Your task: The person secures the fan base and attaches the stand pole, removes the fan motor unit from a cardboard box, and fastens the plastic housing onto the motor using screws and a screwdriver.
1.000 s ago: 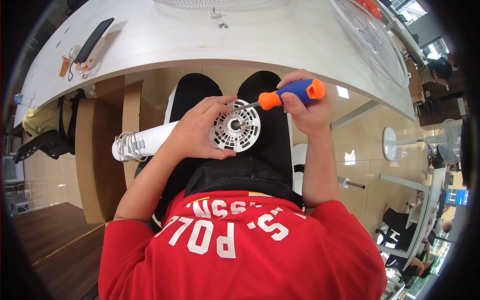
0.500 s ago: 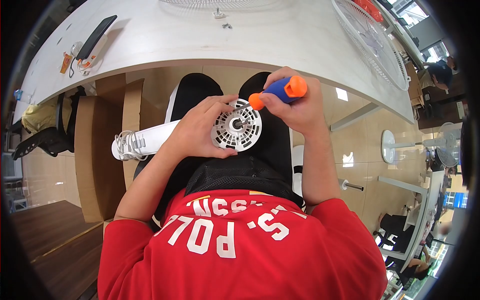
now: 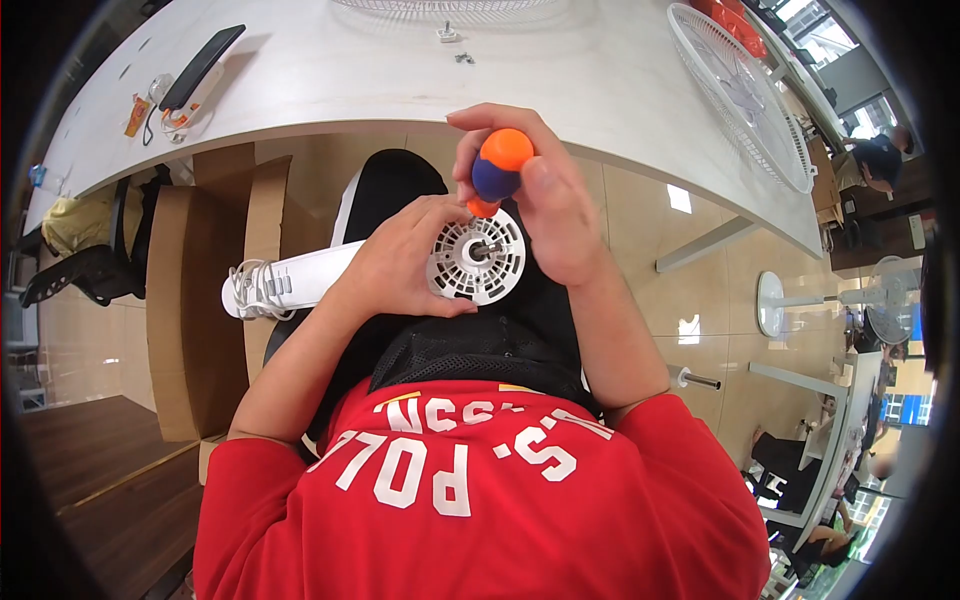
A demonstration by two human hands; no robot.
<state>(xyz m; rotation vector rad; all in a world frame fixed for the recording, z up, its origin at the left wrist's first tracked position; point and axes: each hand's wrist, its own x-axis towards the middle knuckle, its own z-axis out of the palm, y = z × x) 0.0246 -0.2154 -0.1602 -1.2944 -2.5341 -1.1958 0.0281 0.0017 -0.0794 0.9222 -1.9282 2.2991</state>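
On my lap lies a white fan motor housing, round and slotted, with a metal shaft at its centre. My left hand is wrapped round the left side of this housing. A white fan column with a bundled cord runs out to the left beneath my forearm. My right hand grips an orange and blue screwdriver, its index finger stretched out. The screwdriver stands nearly upright over the upper left rim of the housing; its tip is hidden.
Ahead is a white table with a fan grille, a black phone-like object and small screws. An open cardboard box stands at left. A white fan is on the floor at right.
My right hand has moved left and turned the screwdriver from a slant to nearly upright over the housing's rim. My left hand keeps its hold on the housing.
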